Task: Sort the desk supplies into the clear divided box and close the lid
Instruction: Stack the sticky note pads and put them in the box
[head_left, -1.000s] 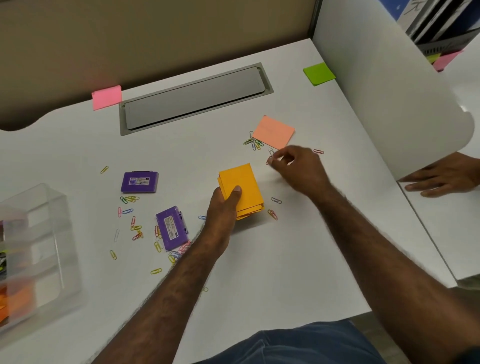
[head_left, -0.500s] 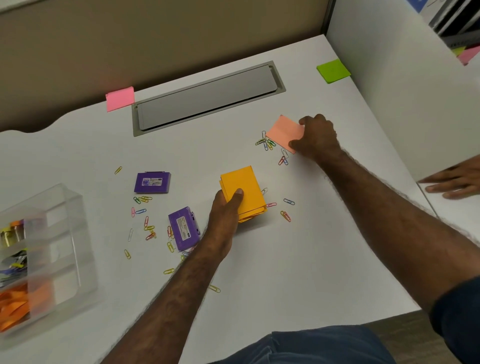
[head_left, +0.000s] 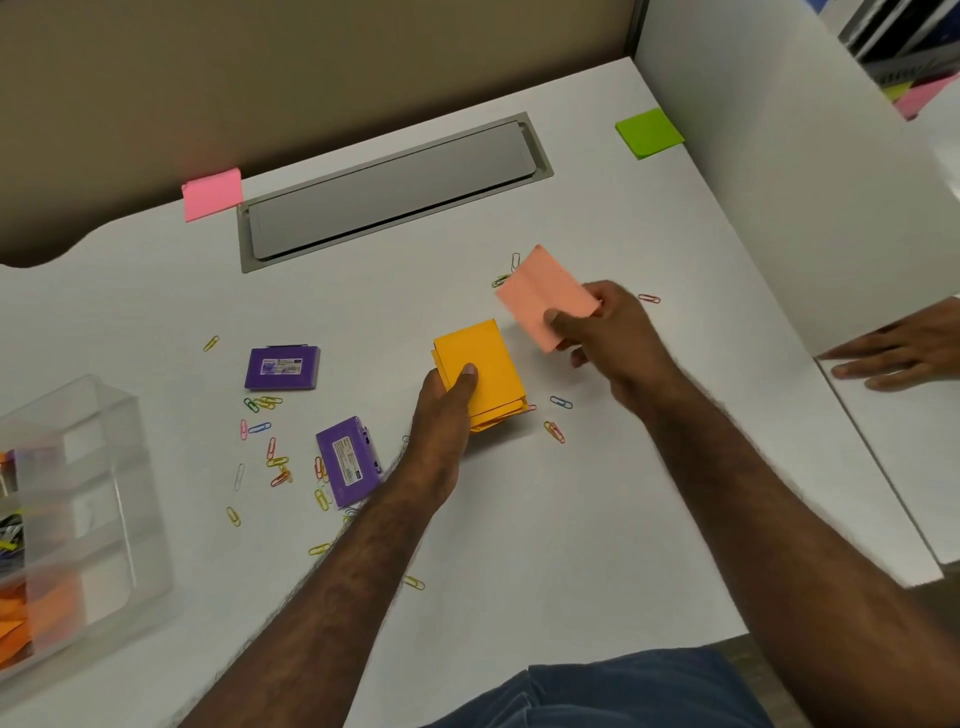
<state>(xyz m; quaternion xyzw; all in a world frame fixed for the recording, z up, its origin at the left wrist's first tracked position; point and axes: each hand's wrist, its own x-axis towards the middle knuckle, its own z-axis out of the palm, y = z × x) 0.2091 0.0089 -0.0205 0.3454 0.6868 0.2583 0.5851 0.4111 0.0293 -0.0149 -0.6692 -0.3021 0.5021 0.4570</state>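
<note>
The right hand (head_left: 613, 338) has lifted the salmon sticky-note pad (head_left: 545, 296) off the desk, pinching it beside the orange pad stack (head_left: 483, 371) the left hand (head_left: 447, 410) grips; both go next to the clear divided box (head_left: 78, 519), far left.

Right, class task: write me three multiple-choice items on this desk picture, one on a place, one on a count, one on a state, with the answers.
1. Where does the green pad lie?
A. far right corner of the desk
B. inside the clear box
C. under the left hand

2. How many purple boxes lie on the desk?
A. one
B. two
C. four

3. What is the right hand doing?
A. lying flat on the desk
B. holding the salmon pad
C. closing the lid

Answers:
1 A: the green pad sits at the far right corner.
2 B: one purple box lies beyond another.
3 B: the right hand has its thumb and fingers on the salmon pad, which is off the desk.
</note>
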